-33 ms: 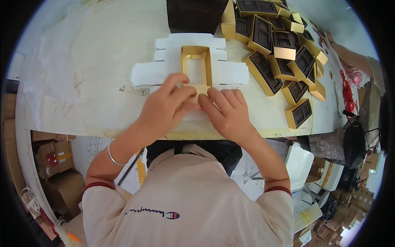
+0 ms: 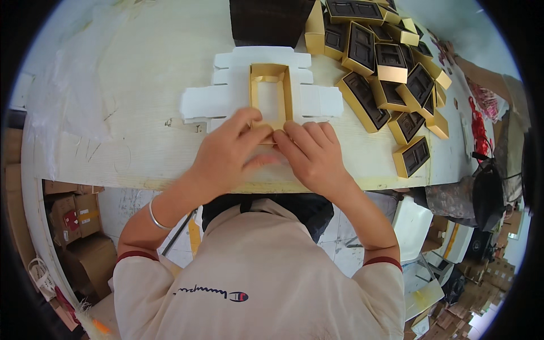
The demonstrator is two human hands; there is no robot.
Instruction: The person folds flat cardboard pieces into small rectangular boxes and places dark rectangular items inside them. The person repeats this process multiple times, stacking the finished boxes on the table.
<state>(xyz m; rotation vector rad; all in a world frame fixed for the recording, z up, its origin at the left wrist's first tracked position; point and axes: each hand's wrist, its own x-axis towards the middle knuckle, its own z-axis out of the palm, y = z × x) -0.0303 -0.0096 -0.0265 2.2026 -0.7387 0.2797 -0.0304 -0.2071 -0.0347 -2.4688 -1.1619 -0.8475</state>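
An open gold box [image 2: 271,93], long and narrow, lies on a flat white die-cut cardboard sheet [image 2: 198,105] on the pale wooden table [image 2: 141,153]. My left hand [image 2: 232,153] and my right hand [image 2: 314,156] meet at the near end of the gold box. The fingertips of both press and pinch its near wall and cover that end of the box and the sheet's near flap. A silver bangle [image 2: 154,215] sits on my left wrist.
A heap of several gold boxes with dark brown inserts [image 2: 391,68] fills the table's right side. A dark brown block [image 2: 269,22] stands behind the sheet, and clear plastic film [image 2: 73,96] lies at the left. Below the table are cardboard cartons [image 2: 73,215] and white boxes [image 2: 413,226].
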